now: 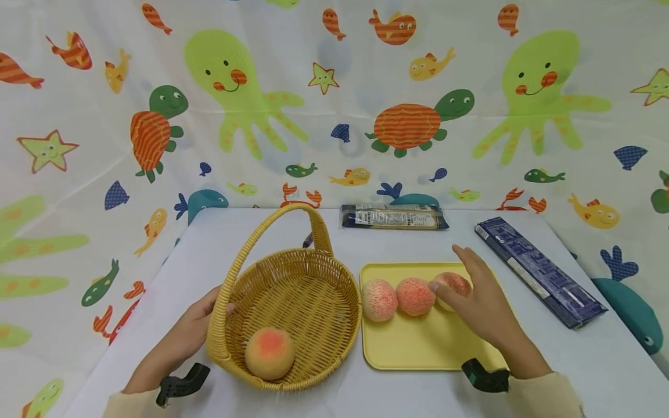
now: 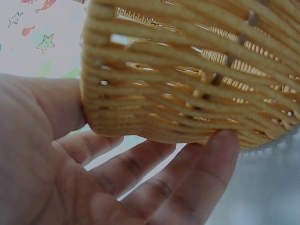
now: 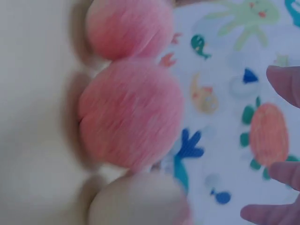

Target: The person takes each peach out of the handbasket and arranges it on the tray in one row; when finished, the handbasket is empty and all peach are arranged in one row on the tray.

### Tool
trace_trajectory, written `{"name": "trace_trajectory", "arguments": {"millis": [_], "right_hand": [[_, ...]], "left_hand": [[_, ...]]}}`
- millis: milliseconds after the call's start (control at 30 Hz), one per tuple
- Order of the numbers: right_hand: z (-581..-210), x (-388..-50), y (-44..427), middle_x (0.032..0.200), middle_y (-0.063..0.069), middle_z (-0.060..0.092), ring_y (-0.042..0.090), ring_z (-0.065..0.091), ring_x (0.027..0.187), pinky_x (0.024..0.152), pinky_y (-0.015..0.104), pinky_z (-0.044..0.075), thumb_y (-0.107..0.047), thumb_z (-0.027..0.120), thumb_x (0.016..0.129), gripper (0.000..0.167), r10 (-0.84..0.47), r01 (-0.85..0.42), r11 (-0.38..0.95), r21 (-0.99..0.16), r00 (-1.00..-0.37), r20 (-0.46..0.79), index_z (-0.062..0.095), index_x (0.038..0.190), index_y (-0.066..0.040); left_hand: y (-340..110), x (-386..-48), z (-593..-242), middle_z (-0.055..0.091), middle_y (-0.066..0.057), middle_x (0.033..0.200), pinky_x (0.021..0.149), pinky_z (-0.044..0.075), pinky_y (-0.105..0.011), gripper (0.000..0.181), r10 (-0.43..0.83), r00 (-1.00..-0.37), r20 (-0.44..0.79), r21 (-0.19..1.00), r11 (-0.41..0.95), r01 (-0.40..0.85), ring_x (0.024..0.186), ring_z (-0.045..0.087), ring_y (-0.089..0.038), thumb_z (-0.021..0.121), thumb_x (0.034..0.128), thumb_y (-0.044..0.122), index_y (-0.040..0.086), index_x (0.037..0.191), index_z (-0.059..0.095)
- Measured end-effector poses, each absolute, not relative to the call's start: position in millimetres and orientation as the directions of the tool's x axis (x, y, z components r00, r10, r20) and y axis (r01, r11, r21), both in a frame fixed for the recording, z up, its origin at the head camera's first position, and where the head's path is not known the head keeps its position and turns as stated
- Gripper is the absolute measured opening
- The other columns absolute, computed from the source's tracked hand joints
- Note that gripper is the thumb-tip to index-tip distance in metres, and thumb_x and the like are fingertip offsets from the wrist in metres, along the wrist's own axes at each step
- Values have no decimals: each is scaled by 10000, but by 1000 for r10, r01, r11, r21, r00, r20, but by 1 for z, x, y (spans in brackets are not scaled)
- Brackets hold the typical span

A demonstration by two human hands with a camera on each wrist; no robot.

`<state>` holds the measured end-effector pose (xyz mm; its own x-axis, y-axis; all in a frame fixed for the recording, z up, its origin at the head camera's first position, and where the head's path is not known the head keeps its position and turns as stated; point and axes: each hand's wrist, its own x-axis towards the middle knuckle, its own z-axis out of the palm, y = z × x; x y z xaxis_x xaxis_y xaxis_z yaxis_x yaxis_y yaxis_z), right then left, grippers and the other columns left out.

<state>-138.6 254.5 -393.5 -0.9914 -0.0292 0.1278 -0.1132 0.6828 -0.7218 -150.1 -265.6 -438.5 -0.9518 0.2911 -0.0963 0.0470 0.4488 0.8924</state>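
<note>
A wicker basket (image 1: 308, 302) with a tall arched handle stands at the left centre, one peach (image 1: 270, 353) lying at its near side. My left hand (image 1: 197, 325) grips the basket's left side; in the left wrist view its fingers (image 2: 164, 183) curl under the woven wall. On a yellow tray (image 1: 418, 354) to the right sit three pinkish peaches in a row: a left one (image 1: 379, 300), a middle one (image 1: 415, 296) and a right one (image 1: 453, 288). Over the right peach hovers my right hand (image 1: 483, 299), fingers spread and holding nothing, partly covering that peach.
A dark packet with a pale label (image 1: 394, 217) lies at the table's back edge. Farther right, a long blue packet (image 1: 538, 270) lies slantwise beside the tray. Behind the white table (image 1: 209, 255) hangs a curtain (image 1: 324, 128) printed with sea animals.
</note>
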Motion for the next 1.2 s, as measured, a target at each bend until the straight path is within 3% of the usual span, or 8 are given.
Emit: {"name": "trace_trajectory", "arguments": {"millis": [100, 267, 367, 500, 633, 867, 1033, 1200], "right_hand": [[-380, -135, 234, 1726, 191, 140, 492, 157, 1551, 1107, 776, 237, -420, 737, 976, 898, -47, -145, 619, -772, -988, 148, 234, 1669, -151], [-371, -132, 191, 1712, 109, 235, 392, 250, 1548, 1125, 669, 348, -308, 748, 981, 790, -164, -269, 504, -821, -963, 214, 329, 1641, -193], [-370, -132, 162, 1701, 79, 272, 340, 274, 1549, 1112, 632, 393, -287, 773, 961, 773, -262, -337, 440, -832, -935, 240, 377, 1622, -222], [-373, -132, 127, 1693, 15, 287, 273, 267, 1556, 1148, 597, 368, -360, 803, 931, 788, -368, -332, 380, -864, -911, 188, 402, 1606, -291], [-382, -133, 99, 1685, -19, 311, 247, 248, 1563, 1191, 588, 296, -403, 794, 924, 789, -454, -331, 400, -855, -882, 129, 402, 1603, -321], [-402, -133, 61, 1614, 16, 444, 251, 365, 1510, 1196, 547, 315, -374, 756, 955, 708, -611, -386, 408, -827, -789, 66, 460, 1578, -217], [-412, -132, 41, 1578, -7, 484, 198, 422, 1470, 1181, 439, 363, -340, 761, 940, 704, -676, -433, 401, -807, -735, 59, 482, 1566, -178], [-418, -131, 28, 1498, -30, 554, 103, 496, 1368, 1099, 309, 427, -296, 798, 904, 693, -738, -492, 386, -781, -672, 59, 535, 1525, -137]], "left_hand": [[-264, -152, -439, 457, -206, 1572, 930, 495, -282, 574, 293, -953, -79, 888, 455, 67, 1383, 435, -389, 503, 1116, 323, 91, 1616, 344], [-262, -154, -439, 498, -209, 1526, 938, 497, -377, 549, 288, -956, -63, 869, 487, 90, 1332, 473, -381, 487, 1121, 336, 89, 1597, 367], [-262, -153, -439, 493, -208, 1531, 937, 495, -322, 559, 285, -955, -75, 875, 479, 74, 1329, 473, -367, 490, 1120, 329, 86, 1605, 354], [-261, -152, -440, 473, -205, 1555, 926, 491, -256, 577, 284, -954, -95, 892, 450, 46, 1357, 452, -376, 514, 1112, 321, 88, 1612, 348], [-261, -153, -440, 463, -199, 1569, 963, 483, -318, 579, 292, -952, -89, 893, 447, 54, 1376, 439, -381, 521, 1109, 316, 99, 1617, 347], [-262, -152, -438, 475, -190, 1562, 955, 480, -342, 544, 279, -956, -91, 889, 456, 49, 1376, 429, -367, 518, 1110, 298, 104, 1598, 378], [-263, -151, -437, 456, -200, 1578, 970, 473, -391, 554, 267, -959, -94, 887, 460, 41, 1412, 410, -391, 518, 1110, 299, 104, 1606, 365], [-266, -149, -438, 456, -206, 1572, 939, 491, -323, 558, 262, -959, -111, 886, 463, 25, 1385, 438, -392, 513, 1112, 310, 103, 1606, 359]]}}
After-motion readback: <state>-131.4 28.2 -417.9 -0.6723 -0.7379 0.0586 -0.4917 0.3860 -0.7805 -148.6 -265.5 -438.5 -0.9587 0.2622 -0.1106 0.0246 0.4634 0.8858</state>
